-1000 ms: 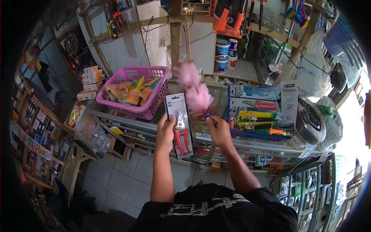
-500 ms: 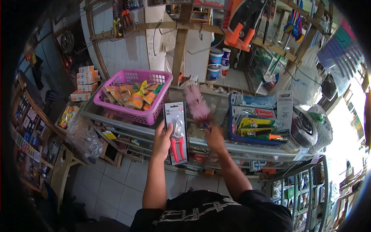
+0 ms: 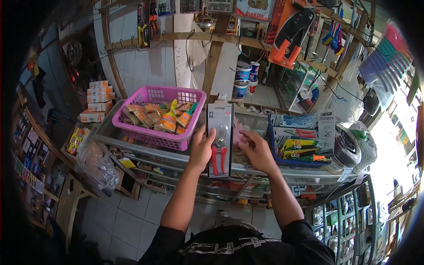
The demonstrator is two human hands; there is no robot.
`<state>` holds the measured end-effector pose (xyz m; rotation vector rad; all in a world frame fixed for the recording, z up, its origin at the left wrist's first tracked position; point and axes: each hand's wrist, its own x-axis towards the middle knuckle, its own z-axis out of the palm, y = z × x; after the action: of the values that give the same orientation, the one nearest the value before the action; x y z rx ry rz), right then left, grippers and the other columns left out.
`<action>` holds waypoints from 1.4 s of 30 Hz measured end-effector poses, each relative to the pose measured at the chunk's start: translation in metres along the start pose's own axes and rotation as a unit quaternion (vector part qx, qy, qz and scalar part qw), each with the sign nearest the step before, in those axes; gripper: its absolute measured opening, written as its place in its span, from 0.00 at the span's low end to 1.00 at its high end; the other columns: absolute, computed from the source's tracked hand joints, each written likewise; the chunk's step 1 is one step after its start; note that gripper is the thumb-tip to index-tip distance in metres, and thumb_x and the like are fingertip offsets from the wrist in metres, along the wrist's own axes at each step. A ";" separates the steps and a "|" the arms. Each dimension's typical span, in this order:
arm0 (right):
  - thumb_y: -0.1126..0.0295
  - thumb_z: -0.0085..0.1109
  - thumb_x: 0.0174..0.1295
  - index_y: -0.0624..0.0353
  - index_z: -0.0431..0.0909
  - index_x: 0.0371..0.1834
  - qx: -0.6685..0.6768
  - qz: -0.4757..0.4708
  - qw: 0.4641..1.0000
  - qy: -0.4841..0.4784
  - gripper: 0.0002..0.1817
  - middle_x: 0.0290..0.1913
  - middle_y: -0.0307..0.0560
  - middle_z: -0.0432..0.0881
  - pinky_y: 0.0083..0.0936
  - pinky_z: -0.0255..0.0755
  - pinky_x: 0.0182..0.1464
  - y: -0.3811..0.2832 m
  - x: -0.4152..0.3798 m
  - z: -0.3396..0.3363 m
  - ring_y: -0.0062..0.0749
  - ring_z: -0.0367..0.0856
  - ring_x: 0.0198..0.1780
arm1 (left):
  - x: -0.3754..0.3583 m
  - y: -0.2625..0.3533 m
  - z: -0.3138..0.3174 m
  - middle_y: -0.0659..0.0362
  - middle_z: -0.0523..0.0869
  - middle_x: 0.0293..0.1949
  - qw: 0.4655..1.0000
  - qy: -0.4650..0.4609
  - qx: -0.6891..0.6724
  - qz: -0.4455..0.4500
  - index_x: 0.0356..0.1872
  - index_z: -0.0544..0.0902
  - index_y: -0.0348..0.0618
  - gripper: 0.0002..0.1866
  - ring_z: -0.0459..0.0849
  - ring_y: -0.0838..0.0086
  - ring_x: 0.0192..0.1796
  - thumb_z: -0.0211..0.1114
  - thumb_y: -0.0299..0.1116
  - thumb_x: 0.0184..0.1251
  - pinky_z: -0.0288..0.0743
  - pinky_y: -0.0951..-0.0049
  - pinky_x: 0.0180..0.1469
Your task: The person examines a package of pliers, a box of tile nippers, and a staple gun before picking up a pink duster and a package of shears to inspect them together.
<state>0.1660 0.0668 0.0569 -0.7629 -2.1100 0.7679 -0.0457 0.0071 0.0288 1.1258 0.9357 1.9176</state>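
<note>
My left hand (image 3: 201, 151) grips a carded pack of pruning shears (image 3: 219, 157) by its left edge, thumb on the front. The red-handled shears stand upright in the pack, above the counter's front edge. Just right of the pack, my right hand (image 3: 257, 152) has its fingers apart, near the pack's right edge. Between that hand and the pack, part of a pink feather duster (image 3: 238, 129) shows on the glass counter; its handle is hidden.
On the glass counter (image 3: 176, 158) stand a pink basket (image 3: 165, 138) of paintbrushes at left and a blue tray (image 3: 300, 164) of packaged tools at right. Rope coils (image 3: 362, 145) sit beyond the tray. Bare hooks and a large packaged tool (image 3: 289, 39) hang overhead.
My right hand has let go of the duster, which now lies on the counter, and has come close to the pack. My left hand has moved the pack rightward and slightly up in view.
</note>
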 end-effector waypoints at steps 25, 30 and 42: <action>0.81 0.60 0.74 0.60 0.54 0.85 0.242 -0.111 0.962 0.057 0.38 0.36 0.34 0.71 0.16 0.70 0.44 -0.054 0.158 0.033 0.15 0.72 0.40 | 0.155 0.074 0.006 0.58 0.86 0.54 0.988 -0.043 0.023 0.146 0.64 0.76 0.36 0.15 0.82 0.79 0.55 0.56 0.34 0.87 0.75 0.73 0.61; 0.81 0.59 0.74 0.59 0.55 0.85 0.208 -0.123 0.968 0.065 0.38 0.33 0.32 0.63 0.14 0.64 0.40 -0.061 0.169 0.030 0.14 0.64 0.36 | 0.165 0.077 0.006 0.57 0.86 0.55 0.983 -0.042 0.008 0.177 0.63 0.76 0.36 0.14 0.82 0.79 0.56 0.56 0.33 0.87 0.75 0.73 0.62; 0.82 0.57 0.74 0.59 0.54 0.86 0.163 -0.095 0.980 0.067 0.39 0.48 0.52 0.87 0.22 0.76 0.51 -0.069 0.180 0.030 0.21 0.81 0.46 | 0.184 0.078 -0.006 0.57 0.86 0.54 0.988 -0.034 -0.028 0.149 0.63 0.74 0.38 0.13 0.83 0.78 0.55 0.55 0.33 0.87 0.76 0.72 0.59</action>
<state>0.0262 0.1434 0.1700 -0.4192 -1.8425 0.9006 -0.1350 0.1236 0.1650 1.3502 0.7019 2.1114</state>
